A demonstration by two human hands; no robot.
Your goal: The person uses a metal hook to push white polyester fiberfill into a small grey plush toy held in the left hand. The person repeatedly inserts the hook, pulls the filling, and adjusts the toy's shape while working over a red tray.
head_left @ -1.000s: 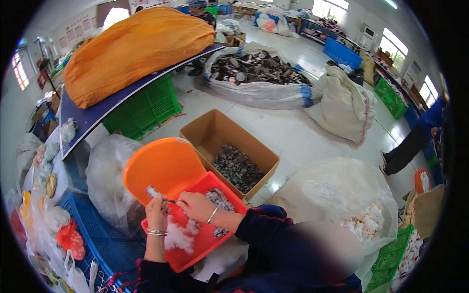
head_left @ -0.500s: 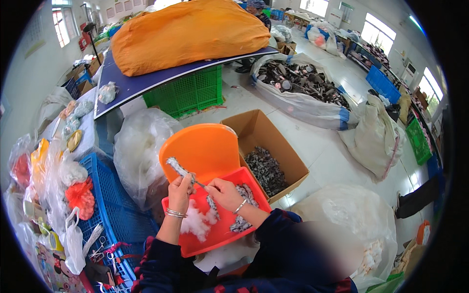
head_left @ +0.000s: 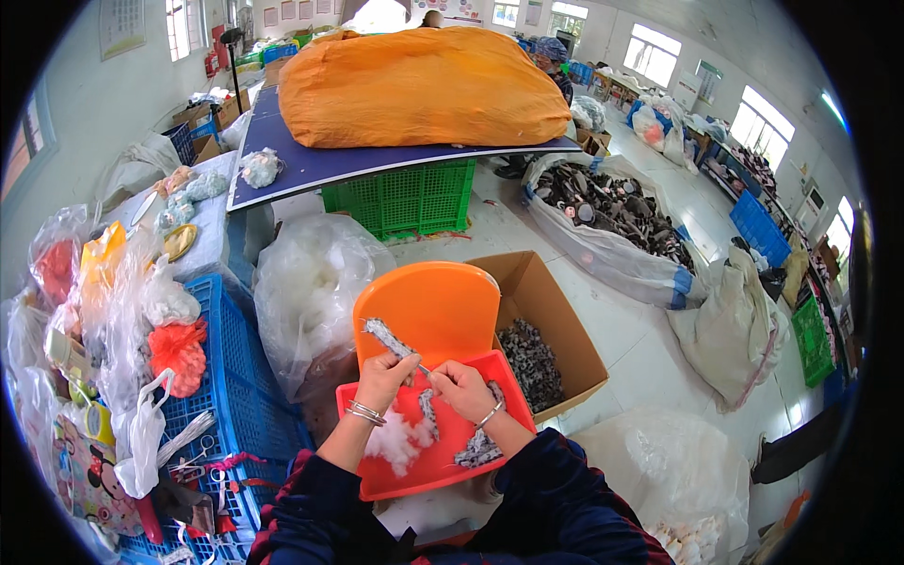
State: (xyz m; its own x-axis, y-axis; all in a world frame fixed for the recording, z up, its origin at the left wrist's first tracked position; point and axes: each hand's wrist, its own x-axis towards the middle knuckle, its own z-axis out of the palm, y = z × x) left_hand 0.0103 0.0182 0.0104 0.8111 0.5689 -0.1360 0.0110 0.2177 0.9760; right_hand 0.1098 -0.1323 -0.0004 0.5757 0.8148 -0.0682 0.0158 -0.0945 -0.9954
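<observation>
Over a red tray [head_left: 369,488], my left hand [head_left: 379,386] is closed around a narrow grey-and-white fuzzy fabric tube [head_left: 388,336], whose far end sticks up past the fingers. Pinched in my right hand [head_left: 461,392] is a thin dark rod [head_left: 423,370]; it points at the tube's near end beside my left fingers. How deep its tip goes is hidden. A clump of white fibre stuffing [head_left: 395,444] lies in the tray below my left hand. More grey fuzzy pieces [head_left: 478,450] lie on the tray's right side, near my right wrist.
The tray sits before an orange chair back [head_left: 433,306]. A cardboard box [head_left: 576,377] of grey pieces stands to the right. On the left are a bag of white stuffing [head_left: 311,292] and a blue crate [head_left: 231,367] with scissors. A blue table [head_left: 273,184] carries an orange bundle [head_left: 424,89].
The whole view has shifted, so the scene sits lower and further right. Both hands keep their grip on the fabric tube and rod over the tray.
</observation>
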